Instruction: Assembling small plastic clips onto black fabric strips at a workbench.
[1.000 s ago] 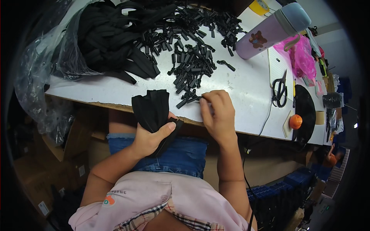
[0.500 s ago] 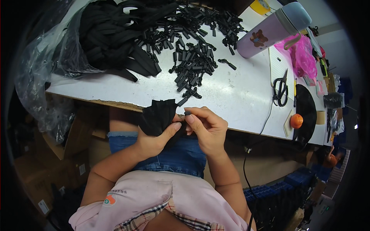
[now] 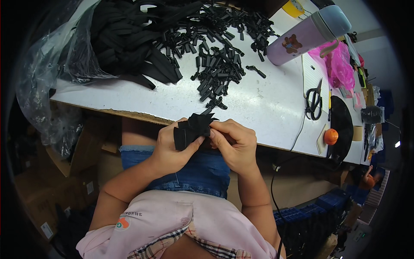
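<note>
My left hand (image 3: 170,149) is closed round a bundle of black fabric strips (image 3: 189,131), whose ends fan out above the fingers. Thumb and fingers of my right hand (image 3: 236,142) pinch a small black piece (image 3: 207,131) against the bundle's right side. What exactly that piece is stays mostly hidden by the fingertips. Just beyond my hands, the white tabletop (image 3: 263,103) bears a loose pile of small black zipper sliders with long pulls (image 3: 220,71). One slider (image 3: 256,71) lies apart to the right of the pile.
A heap of black strips (image 3: 125,43) spills from a clear plastic bag (image 3: 39,82) at the far left. At the right are a lilac bottle (image 3: 297,41), black-handled scissors (image 3: 314,101), an orange fruit (image 3: 331,136) and a pink bag (image 3: 338,64). A cable (image 3: 298,134) crosses the table's front edge.
The strip bundle has turned and shifted right, toward my right fingers. The small piece, earlier in my right fingertips beside the bundle, is now against it.
</note>
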The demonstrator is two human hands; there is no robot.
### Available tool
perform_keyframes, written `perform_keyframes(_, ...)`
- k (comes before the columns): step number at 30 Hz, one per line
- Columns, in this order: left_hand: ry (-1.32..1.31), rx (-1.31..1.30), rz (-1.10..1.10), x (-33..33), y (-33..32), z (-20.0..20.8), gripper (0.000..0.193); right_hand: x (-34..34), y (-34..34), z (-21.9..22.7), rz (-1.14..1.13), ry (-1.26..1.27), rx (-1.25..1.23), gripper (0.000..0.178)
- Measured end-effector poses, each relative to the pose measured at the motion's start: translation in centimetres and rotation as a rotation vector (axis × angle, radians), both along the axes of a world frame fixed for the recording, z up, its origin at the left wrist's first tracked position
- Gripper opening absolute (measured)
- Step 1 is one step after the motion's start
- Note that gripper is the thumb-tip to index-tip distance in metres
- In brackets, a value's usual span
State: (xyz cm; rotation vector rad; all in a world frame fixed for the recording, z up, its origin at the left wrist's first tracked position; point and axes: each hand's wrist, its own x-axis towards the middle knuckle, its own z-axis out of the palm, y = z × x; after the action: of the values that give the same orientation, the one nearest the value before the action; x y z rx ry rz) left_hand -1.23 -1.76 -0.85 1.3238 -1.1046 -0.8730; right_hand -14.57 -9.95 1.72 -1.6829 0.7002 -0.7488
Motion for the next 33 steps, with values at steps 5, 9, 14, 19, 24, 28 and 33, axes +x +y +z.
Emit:
perform_keyframes(5, 0.0, -0.034, 0.043, -0.15, -0.21, -0.07, 0.015, -0.15, -0.28, 0.08, 0.008, 0.017, 0.044, 0.012)
perform_keyframes(9, 0.02, -0.006, 0.05, -0.2, -0.23, 0.37, 0.015, -0.25, -0.42, 0.13, 0.019, 0.004, 0.146, 0.011)
perform_keyframes(14, 0.025, 0.016, -0.006, -0.08, -0.15, 0.19, 0.013, -0.29, -0.22, 0.15, 0.007, 0.009, 0.146, 0.011)
perform_keyframes(19, -0.057, -0.029, 0.004, 0.1, -0.19, -0.08, 0.01, -0.42, -0.32, 0.11, 0.014, 0.127, -0.14, 0.012)
perform_keyframes(24, -0.116, -0.099, 0.044, -0.04, -0.43, -0.11, 0.01, -0.01, -0.2, -0.19, -0.012, 0.046, 0.029, 0.012)
perform_keyframes(28, -0.019, -0.063, 0.041, -0.04, -0.42, -0.19, 0.01, 0.12, -0.15, -0.24, -0.039, -0.009, 0.082, 0.011)
perform_keyframes(33, -0.04, -0.02, 0.023, -0.12, -0.47, -0.19, 0.009, -0.08, -0.35, -0.19, 0.016, 0.079, -0.081, 0.011)
